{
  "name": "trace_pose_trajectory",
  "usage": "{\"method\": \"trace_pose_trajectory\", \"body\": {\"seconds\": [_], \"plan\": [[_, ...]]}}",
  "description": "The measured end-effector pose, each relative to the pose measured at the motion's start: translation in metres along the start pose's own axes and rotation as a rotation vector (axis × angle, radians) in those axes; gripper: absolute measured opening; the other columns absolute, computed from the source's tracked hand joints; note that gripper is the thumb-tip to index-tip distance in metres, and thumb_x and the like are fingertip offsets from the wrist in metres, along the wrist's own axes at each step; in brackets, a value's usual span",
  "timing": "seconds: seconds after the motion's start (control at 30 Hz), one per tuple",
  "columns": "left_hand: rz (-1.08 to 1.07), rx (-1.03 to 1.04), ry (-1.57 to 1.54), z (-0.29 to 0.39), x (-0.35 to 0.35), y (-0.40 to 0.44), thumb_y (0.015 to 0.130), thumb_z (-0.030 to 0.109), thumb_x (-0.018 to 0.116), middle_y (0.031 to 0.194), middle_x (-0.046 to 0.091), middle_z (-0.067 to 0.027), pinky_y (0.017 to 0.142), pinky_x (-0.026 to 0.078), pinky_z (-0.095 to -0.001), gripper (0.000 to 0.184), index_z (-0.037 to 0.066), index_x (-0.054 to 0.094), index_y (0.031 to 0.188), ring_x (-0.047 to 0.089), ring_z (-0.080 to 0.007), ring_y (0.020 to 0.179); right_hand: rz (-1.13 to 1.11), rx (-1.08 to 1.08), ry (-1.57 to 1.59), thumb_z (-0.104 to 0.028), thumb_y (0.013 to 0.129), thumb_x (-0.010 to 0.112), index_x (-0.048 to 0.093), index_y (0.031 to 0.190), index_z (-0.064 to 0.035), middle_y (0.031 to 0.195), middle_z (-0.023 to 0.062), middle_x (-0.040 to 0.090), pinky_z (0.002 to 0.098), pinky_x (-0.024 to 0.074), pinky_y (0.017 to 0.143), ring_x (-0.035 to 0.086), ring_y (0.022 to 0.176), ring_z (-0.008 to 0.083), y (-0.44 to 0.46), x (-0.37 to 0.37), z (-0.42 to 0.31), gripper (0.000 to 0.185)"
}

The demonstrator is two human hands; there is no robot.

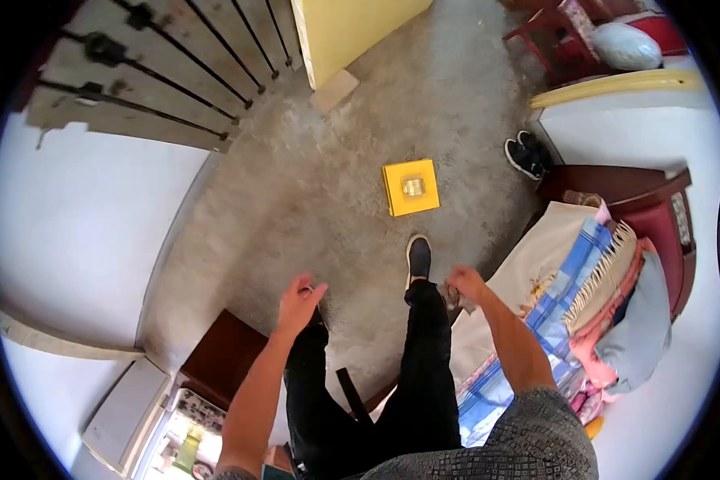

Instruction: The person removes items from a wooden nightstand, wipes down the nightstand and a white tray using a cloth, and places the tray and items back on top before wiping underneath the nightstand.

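Observation:
My left hand (299,302) hangs in the air above the floor, in front of my left leg. Its fingers are loosely bent and apart, with nothing visible in them. On the other side, my right hand (466,283) is beside my right knee, near the edge of the bed. Its fingers are curled in; a blurred brownish shape shows just below them, and I cannot tell whether it is held. Ahead on the concrete floor lies a flat yellow box (424,204), with a small clear container (414,186) on top. Neither hand touches them.
The bed (528,268) with folded blankets (572,264) runs along my right. Black shoes (528,154) stand by its far end. A yellow door (352,36) is ahead, metal railings (184,52) are at the upper left, and a brown wooden piece (226,356) is at lower left.

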State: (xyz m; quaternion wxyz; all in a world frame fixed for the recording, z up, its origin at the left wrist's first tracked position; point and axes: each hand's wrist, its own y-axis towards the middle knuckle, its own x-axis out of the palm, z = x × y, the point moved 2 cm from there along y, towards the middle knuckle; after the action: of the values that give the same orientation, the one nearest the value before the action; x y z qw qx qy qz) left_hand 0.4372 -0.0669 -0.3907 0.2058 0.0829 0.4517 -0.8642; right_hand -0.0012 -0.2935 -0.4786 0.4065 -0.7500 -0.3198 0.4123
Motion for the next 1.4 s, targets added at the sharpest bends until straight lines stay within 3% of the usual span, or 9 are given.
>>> {"method": "trace_pose_trajectory", "body": {"seconds": [0.23,0.4,0.53,0.7,0.83,0.93,1.03,1.2,1.4], "plan": [[-0.09,0.088,-0.085,0.006,0.168,0.184,0.09,0.04,0.079,0.142,0.06,-0.0165,0.107,0.048,-0.038,0.068,0.004,0.055,0.141,0.059,-0.0269,0.129,0.012,-0.023,-0.069,-0.037,0.084,0.078,0.046,0.151,0.0045,0.145,0.0263,0.057,0.0394,0.0469,0.109,0.058,0.132,0.0354,0.198,-0.076,-0.045,0.085],[-0.125,-0.017,-0.1,0.011,0.267,0.259,0.091,0.043,0.077,0.158,0.041,-0.025,0.119,0.036,-0.0432,0.092,-0.005,0.033,0.156,0.042,-0.0346,0.147,0.055,-0.095,-0.08,-0.038,0.087,0.076,0.043,0.152,0.0046,0.144,0.0264,0.057,0.0401,0.0469,0.109,0.058,0.132,0.0359,0.3,-0.072,-0.027,0.084],[-0.133,-0.024,-0.177,-0.006,0.314,0.306,0.092,0.039,0.076,0.162,0.033,-0.0282,0.122,0.031,-0.0436,0.096,-0.009,0.024,0.158,0.035,-0.0359,0.151,0.004,-0.09,0.046,-0.033,0.09,0.075,0.055,0.14,0.0038,0.129,0.0187,0.067,0.0386,0.0528,0.098,0.066,0.113,0.0281,0.356,-0.064,-0.032,0.066],[-0.216,0.031,-0.313,-0.016,0.338,0.343,0.096,0.027,0.071,0.159,0.043,-0.0211,0.12,0.034,-0.0405,0.082,0.001,0.027,0.16,0.038,-0.0286,0.149,-0.21,-0.148,0.315,-0.018,0.095,0.071,0.065,0.124,0.0027,0.109,0.0094,0.073,0.034,0.0553,0.086,0.066,0.093,0.0172,0.365,-0.038,-0.042,0.036],[-0.194,0.017,-0.461,-0.025,0.334,0.343,0.097,0.02,0.069,0.15,0.052,-0.0182,0.116,0.039,-0.0396,0.071,0.002,0.036,0.157,0.049,-0.027,0.14,-0.199,-0.032,0.311,-0.015,0.097,0.069,0.07,0.12,0.0025,0.102,0.0082,0.075,0.0326,0.0552,0.081,0.067,0.088,0.0156,0.344,-0.033,-0.03,0.029],[-0.183,0.064,-0.255,-0.053,0.324,0.324,0.097,0.012,0.067,0.143,0.059,-0.0154,0.112,0.044,-0.0381,0.06,0.002,0.045,0.152,0.057,-0.0256,0.13,-0.145,-0.069,0.202,-0.015,0.097,0.07,0.073,0.121,0.0014,0.103,0.0068,0.076,0.0291,0.0546,0.076,0.066,0.086,0.0118,0.298,-0.02,-0.01,0.029],[-0.092,0.06,-0.377,-0.071,0.304,0.271,0.093,0.009,0.069,0.136,0.059,-0.0156,0.107,0.047,-0.0375,0.053,0.002,0.054,0.143,0.058,-0.0259,0.127,-0.235,0.019,0.295,-0.018,0.097,0.072,0.073,0.116,-0.0014,0.095,0.0041,0.073,0.0291,0.0541,0.062,0.064,0.07,0.0115,0.223,-0.005,-0.004,0.026],[-0.213,0.087,-0.409,-0.054,0.22,0.147,0.093,-0.001,0.07,0.137,0.059,-0.0118,0.112,0.045,-0.0362,0.058,0.002,0.049,0.147,0.057,-0.0216,0.13,-0.19,0.168,0.584,-0.015,0.093,0.077,0.067,0.123,0.0045,0.105,0.0084,0.073,0.0301,0.0581,0.079,0.07,0.089,0.0149,0.085,0.017,-0.03,0.036],[-0.088,0.194,-0.56,-0.041,0.099,0.004,0.091,-0.003,0.072,0.131,0.055,-0.0073,0.104,0.047,-0.0305,0.057,0.005,0.054,0.145,0.057,-0.0177,0.122,-0.327,-0.047,0.576,-0.009,0.085,0.084,0.055,0.135,0.0023,0.126,0.0121,0.066,0.0346,0.0535,0.098,0.064,0.112,0.0198,-0.042,0.044,-0.116,0.059]]}}
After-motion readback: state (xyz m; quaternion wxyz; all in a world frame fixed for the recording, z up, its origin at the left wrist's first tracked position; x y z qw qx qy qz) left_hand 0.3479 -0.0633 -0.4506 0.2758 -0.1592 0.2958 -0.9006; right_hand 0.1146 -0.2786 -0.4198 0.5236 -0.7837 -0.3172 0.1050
